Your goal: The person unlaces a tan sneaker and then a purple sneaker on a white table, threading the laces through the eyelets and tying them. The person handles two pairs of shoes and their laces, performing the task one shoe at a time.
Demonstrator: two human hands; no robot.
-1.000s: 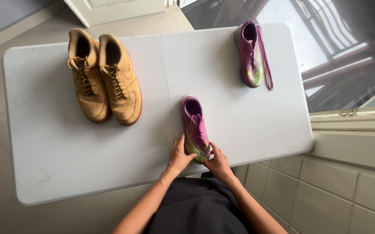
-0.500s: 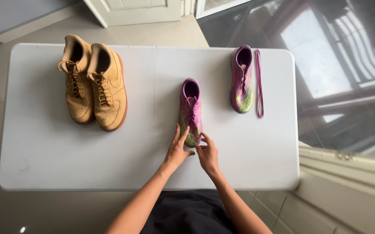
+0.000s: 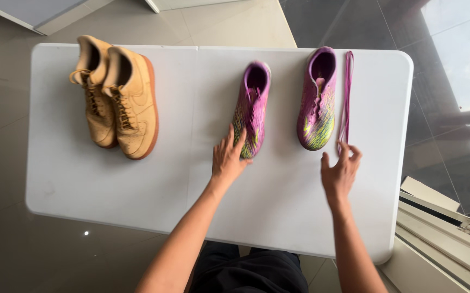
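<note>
A white table (image 3: 137, 179) carries two purple shoes with yellow-green toes, both pointing toward me. My left hand (image 3: 228, 158) rests with fingers apart against the toe of the middle purple shoe (image 3: 254, 103). To its right lies the second purple shoe (image 3: 317, 100), unlaced. A loose purple lace (image 3: 347, 92) runs straight along that shoe's right side. Spread open, my right hand (image 3: 341, 172) has its fingertips at the near end of the lace; I cannot tell whether they touch it.
A pair of tan lace-up shoes (image 3: 116, 97) sits side by side at the table's left end. Tiled floor surrounds the table, with a dark glass pane and a white ledge (image 3: 452, 222) to the right.
The middle purple shoe has slid away from me, up beside the other purple shoe. My right hand let go of it and moved right to the lace end. My left hand stays at its toe.
</note>
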